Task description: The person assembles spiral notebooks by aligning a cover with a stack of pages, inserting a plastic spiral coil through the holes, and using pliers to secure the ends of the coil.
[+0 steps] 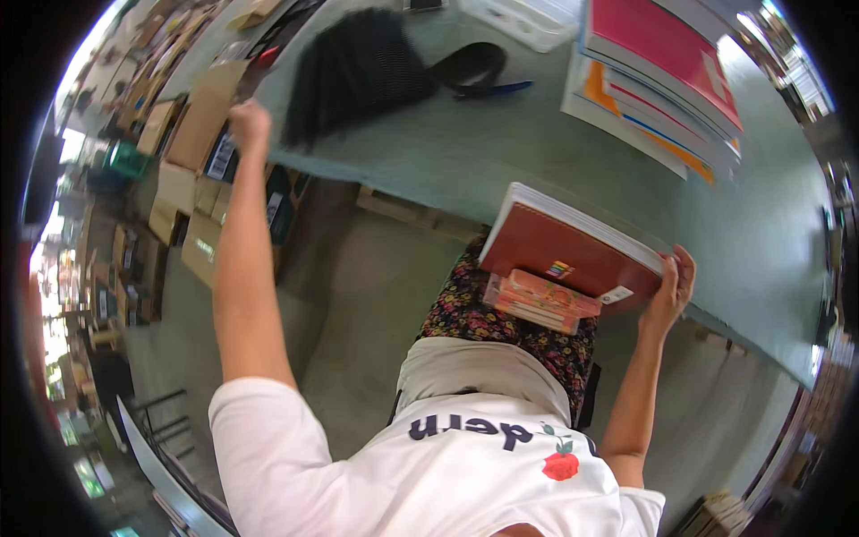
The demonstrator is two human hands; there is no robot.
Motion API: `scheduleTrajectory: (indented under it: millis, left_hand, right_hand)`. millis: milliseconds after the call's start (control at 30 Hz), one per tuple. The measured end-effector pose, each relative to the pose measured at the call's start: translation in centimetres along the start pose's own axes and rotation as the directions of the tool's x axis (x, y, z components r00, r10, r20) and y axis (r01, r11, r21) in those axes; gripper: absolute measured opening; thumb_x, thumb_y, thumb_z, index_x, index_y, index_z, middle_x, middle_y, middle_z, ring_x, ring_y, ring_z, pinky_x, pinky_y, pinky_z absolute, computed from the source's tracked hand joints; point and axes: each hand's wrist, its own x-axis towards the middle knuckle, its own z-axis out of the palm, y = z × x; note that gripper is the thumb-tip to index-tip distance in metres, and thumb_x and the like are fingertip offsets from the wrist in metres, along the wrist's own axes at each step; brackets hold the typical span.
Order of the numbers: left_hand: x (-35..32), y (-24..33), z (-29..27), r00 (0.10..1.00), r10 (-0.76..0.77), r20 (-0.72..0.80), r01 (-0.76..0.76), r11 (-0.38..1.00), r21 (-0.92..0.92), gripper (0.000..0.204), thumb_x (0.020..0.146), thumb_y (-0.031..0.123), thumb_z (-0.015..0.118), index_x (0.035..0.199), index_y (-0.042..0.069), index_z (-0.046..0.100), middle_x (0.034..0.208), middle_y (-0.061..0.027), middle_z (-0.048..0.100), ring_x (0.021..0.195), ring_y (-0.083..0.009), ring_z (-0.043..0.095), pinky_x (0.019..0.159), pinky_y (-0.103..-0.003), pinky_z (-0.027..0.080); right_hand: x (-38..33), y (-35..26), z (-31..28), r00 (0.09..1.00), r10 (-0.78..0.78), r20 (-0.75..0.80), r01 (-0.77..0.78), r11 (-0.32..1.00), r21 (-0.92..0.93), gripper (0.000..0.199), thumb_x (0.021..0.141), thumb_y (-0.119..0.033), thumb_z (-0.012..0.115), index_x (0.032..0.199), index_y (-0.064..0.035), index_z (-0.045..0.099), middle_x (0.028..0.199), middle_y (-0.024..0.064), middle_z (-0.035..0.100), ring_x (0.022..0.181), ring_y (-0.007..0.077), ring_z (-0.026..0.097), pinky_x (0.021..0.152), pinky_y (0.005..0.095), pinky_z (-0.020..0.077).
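Gripping a thick brown-covered book (573, 255) at the near table edge (769, 242) is the right hand (671, 291), left hand (249, 125) closed at the far left edge beside cardboard boxes (192, 134), grasp unclear.

Left hand (249, 123) reaches far forward, fingers curled; right hand (671, 288) grips, arm bent.

Grey-green table (501, 170), concrete floor (358, 304), cardboard boxes (192, 179), perhaps shelving beyond.

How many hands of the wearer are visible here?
2. The left hand reaches to the cardboard boxes beside the table; the right hand holds the brown notebook at the table edge.
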Motion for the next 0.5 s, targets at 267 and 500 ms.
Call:
scheduleTrajectory:
  millis: [267, 500]
  left_hand:
    - [-11.2, 9.1, -10.4, 0.970, 0.061, 0.235, 0.169, 0.524, -0.834, 0.022, 0.091, 0.020, 0.057, 0.105, 0.004, 0.057, 0.081, 0.0023, 0.052, 0.058, -0.0030, 0.037, 0.045, -0.018, 0.029]
    - [-15.5, 12.1, -13.7, 0.899, 0.384, 0.209, 0.279, -0.135, -0.951, 0.031, 0.086, 0.013, 0.063, 0.114, 0.001, 0.054, 0.093, -0.0004, 0.057, 0.075, -0.0056, 0.046, 0.058, -0.018, 0.036]
  right_hand:
    - [0.3, 0.3, -0.2, 1.000, -0.031, -0.001, 0.031, 0.988, 0.150, 0.021, 0.091, -0.009, 0.053, 0.111, -0.0013, 0.053, 0.090, 0.0043, 0.058, 0.084, 0.0108, 0.054, 0.077, 0.0230, 0.0425]
    - [1.0, -0.4, 2.1, 0.997, 0.028, -0.068, -0.020, 0.994, 0.104, 0.016, 0.088, -0.007, 0.054, 0.102, -0.0014, 0.057, 0.085, 0.0016, 0.056, 0.076, 0.0082, 0.051, 0.068, 0.0214, 0.0412]
